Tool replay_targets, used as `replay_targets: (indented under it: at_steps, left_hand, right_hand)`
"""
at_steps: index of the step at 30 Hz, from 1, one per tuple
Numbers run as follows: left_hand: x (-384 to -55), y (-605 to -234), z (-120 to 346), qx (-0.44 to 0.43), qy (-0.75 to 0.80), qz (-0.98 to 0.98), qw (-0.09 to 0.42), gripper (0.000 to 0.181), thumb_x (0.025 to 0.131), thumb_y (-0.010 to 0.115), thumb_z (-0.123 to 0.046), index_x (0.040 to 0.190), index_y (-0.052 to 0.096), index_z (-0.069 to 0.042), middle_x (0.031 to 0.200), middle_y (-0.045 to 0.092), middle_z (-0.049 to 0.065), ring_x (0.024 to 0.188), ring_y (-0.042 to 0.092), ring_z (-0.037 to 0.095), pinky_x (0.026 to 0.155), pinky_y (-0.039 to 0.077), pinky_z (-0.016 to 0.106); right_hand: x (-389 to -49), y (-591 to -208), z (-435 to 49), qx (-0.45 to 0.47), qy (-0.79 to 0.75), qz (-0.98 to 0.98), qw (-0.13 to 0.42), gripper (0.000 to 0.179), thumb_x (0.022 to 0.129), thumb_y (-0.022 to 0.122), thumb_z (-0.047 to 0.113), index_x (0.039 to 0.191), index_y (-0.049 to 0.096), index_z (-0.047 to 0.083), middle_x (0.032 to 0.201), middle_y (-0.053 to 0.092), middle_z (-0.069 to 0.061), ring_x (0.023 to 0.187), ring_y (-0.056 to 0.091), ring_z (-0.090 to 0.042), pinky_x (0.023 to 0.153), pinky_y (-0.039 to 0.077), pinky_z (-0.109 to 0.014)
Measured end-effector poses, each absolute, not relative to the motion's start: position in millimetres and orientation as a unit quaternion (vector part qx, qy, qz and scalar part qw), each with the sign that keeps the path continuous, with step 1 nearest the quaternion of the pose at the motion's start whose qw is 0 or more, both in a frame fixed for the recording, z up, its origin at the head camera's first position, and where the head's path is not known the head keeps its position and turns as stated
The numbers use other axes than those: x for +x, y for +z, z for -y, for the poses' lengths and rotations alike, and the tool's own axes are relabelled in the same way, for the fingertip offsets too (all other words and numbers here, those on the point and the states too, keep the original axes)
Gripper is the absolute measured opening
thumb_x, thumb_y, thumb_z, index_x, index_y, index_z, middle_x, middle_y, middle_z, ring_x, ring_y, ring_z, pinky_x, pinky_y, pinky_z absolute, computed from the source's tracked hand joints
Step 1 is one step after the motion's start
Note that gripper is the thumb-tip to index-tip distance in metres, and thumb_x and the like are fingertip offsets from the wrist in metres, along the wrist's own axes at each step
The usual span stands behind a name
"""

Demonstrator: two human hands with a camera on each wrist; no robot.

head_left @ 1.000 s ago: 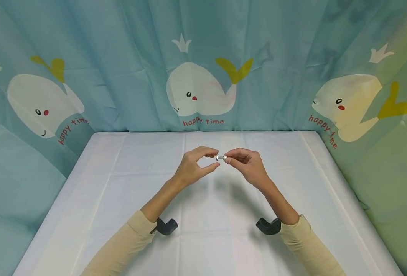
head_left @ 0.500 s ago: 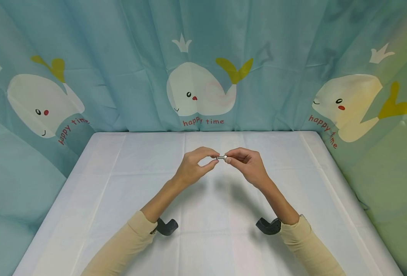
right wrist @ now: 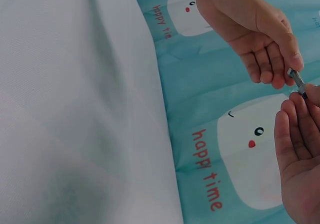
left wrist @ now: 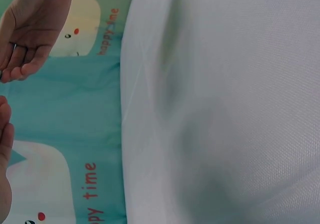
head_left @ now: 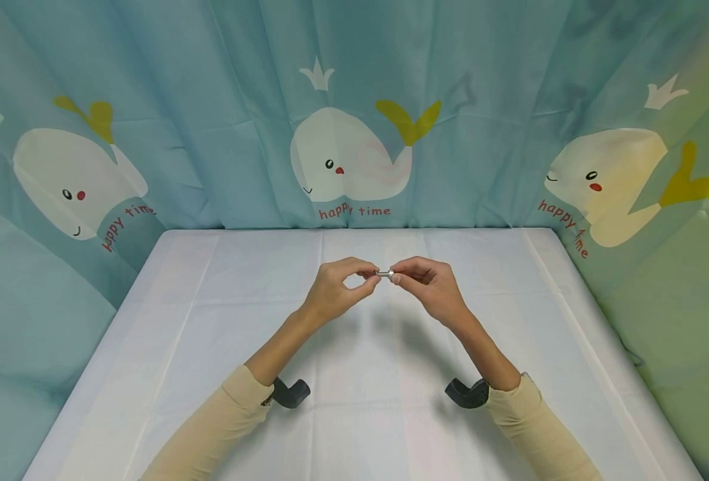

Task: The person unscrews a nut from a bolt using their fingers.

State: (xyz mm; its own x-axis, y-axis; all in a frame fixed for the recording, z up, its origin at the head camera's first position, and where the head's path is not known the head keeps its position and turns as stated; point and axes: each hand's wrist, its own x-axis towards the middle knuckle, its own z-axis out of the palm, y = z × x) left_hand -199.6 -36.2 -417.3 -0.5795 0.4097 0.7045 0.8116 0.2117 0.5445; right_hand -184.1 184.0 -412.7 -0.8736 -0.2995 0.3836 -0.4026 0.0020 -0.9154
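Note:
A small silver bolt [head_left: 384, 274] lies sideways between both hands, held up over the table. My left hand [head_left: 340, 287] pinches its left end between thumb and fingertips. The right hand [head_left: 429, 286] grips the other end, thumb below and fingers above. In the right wrist view the threaded shank of the bolt [right wrist: 296, 78] shows between the hands, its head by the left thumb. A wider metal piece like a nut [right wrist: 302, 90] sits at the right fingertips, partly covered. At the left edge of the left wrist view both hands are partly cut off.
A white cloth-covered table [head_left: 366, 414] spreads beneath the hands. Blue-green curtain [head_left: 234, 133] printed with whales stands behind it and along both sides. Black curved pieces, one at the left sleeve [head_left: 292, 394] and one at the right sleeve [head_left: 467, 394], jut inward.
A second ago the left thumb and fingers stood apart around the bolt's left end; they have closed in and now pinch it. The right hand has stayed nearly still.

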Motion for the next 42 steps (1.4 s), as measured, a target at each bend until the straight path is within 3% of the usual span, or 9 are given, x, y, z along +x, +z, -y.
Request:
replay_targets:
  at_steps: [8, 14, 20, 24, 29, 42]
  left_hand:
    - [-199.7, -417.4, 36.2, -0.4, -0.488, 0.748, 0.203, 0.007, 0.086, 0.074, 0.0, 0.094, 0.075, 0.0, 0.087, 0.073, 0.006, 0.078, 0.067, 0.014, 0.073, 0.055, 0.025]
    - [-199.9, -419.1, 36.3, -0.401, -0.492, 0.744, 0.207, 0.017, 0.084, 0.077, 0.0, 0.101, 0.075, 0.001, 0.093, 0.073, 0.008, 0.083, 0.068, 0.019, 0.077, 0.056, 0.029]
    - [-199.0, -420.0, 37.9, -0.419, -0.452, 0.749, 0.243, 0.034, 0.079, 0.082, 0.0, 0.111, 0.07, -0.001, 0.107, 0.07, 0.01, 0.098, 0.064, 0.023, 0.089, 0.053, 0.03]
    - [-199.9, -419.1, 38.0, -0.446, -0.412, 0.746, 0.274, 0.035, 0.079, 0.08, 0.005, 0.111, 0.068, -0.003, 0.107, 0.069, 0.008, 0.102, 0.062, 0.024, 0.092, 0.051, 0.03]
    - [-200.5, -416.9, 36.7, -0.458, -0.408, 0.735, 0.289, 0.029, 0.08, 0.079, 0.008, 0.105, 0.07, -0.003, 0.101, 0.071, 0.006, 0.097, 0.064, 0.023, 0.089, 0.052, 0.029]
    - [-200.2, -416.2, 36.2, -0.426, -0.43, 0.75, 0.265, 0.012, 0.084, 0.076, 0.0, 0.095, 0.073, -0.001, 0.089, 0.071, 0.006, 0.083, 0.065, 0.018, 0.075, 0.057, 0.033]
  right_hand:
    - [-183.2, -411.4, -183.3, 0.243, 0.661, 0.709, 0.038, 0.012, 0.091, 0.067, -0.006, 0.103, 0.071, -0.009, 0.093, 0.073, -0.004, 0.085, 0.07, -0.016, 0.079, 0.058, -0.03]
    - [-183.4, -411.7, -184.1, 0.244, 0.659, 0.711, 0.039, 0.012, 0.091, 0.067, -0.006, 0.103, 0.071, -0.008, 0.094, 0.073, -0.005, 0.085, 0.07, -0.018, 0.079, 0.058, -0.031]
    - [-183.7, -411.1, -184.3, 0.242, 0.659, 0.711, 0.04, 0.013, 0.091, 0.068, -0.005, 0.103, 0.071, -0.009, 0.094, 0.073, -0.005, 0.084, 0.07, -0.016, 0.078, 0.058, -0.029]
    - [-184.1, -411.5, -184.8, 0.239, 0.661, 0.71, 0.039, 0.013, 0.091, 0.068, -0.005, 0.103, 0.071, -0.01, 0.092, 0.073, -0.004, 0.084, 0.069, -0.016, 0.077, 0.057, -0.028]
    - [-184.5, -412.2, -185.0, 0.239, 0.661, 0.71, 0.039, 0.012, 0.091, 0.068, -0.005, 0.103, 0.071, -0.009, 0.092, 0.073, -0.003, 0.084, 0.07, -0.016, 0.077, 0.058, -0.029]
    - [-183.5, -409.4, -183.6, 0.243, 0.666, 0.704, 0.036, 0.013, 0.091, 0.067, -0.006, 0.103, 0.07, -0.01, 0.094, 0.074, -0.004, 0.087, 0.071, -0.023, 0.079, 0.058, -0.03]
